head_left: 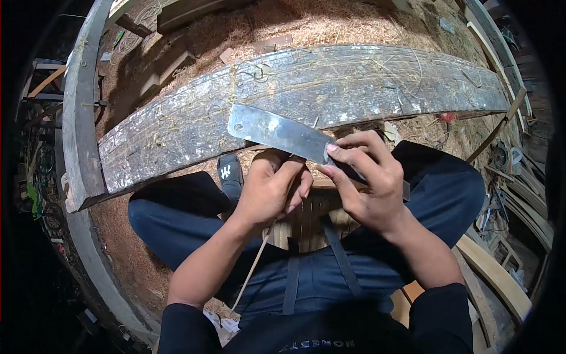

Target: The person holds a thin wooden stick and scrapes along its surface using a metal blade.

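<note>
My right hand (375,186) grips a cleaver (277,130) by its handle end, thumb and fingers pressed at the base of the blade. The wide metal blade points left, with a small hole near its far corner. Just below the blade, my left hand (265,192) is closed, its fingers pinching a thin light-brown strip (253,272) of wood or cane. The strip's lower part hangs past the wrist towards my lap, while its upper end is hidden by the fingers and blade. Both hands are close together above my knees.
A weathered plank (188,121) spans the area beyond my hands, with bent wire-like pieces on it. A wooden beam (79,118) borders the left. Shavings (348,29) cover the ground, and wood strips (492,274) lie at right. A slatted seat (306,221) is between my legs.
</note>
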The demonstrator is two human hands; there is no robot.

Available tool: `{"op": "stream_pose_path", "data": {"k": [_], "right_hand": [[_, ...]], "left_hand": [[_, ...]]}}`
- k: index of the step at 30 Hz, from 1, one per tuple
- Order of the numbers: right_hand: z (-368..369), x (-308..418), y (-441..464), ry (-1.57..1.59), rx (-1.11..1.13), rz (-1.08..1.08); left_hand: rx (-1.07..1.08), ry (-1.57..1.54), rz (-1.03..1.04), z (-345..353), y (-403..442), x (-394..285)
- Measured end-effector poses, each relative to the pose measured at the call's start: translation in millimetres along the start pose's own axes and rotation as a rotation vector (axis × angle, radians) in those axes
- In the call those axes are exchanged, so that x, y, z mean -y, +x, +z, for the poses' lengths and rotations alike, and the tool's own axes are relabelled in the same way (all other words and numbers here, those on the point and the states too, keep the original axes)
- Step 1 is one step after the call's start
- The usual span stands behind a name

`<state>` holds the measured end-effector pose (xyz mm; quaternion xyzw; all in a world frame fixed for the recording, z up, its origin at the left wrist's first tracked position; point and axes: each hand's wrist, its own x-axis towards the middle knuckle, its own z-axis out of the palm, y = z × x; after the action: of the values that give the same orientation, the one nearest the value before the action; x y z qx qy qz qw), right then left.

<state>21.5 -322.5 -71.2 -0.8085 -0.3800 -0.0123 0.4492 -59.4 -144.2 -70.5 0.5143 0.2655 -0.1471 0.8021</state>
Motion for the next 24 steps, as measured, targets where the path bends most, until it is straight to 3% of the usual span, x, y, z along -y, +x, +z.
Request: {"op": "stream_pose_path", "data": {"k": [18, 20, 24], "right_hand": [[-4, 10, 2, -0.074, 0.043, -0.015], [-4, 5, 5, -0.071, -0.032, 0.044], [-3, 12, 0, -0.076, 0.023, -0.030]], "left_hand": [[0.059, 0.055, 0.006, -5, 2, 5], [0.055, 0.081, -0.002, -7, 0, 6], [0.024, 0.083, 0.028, -3, 1, 6]]}}
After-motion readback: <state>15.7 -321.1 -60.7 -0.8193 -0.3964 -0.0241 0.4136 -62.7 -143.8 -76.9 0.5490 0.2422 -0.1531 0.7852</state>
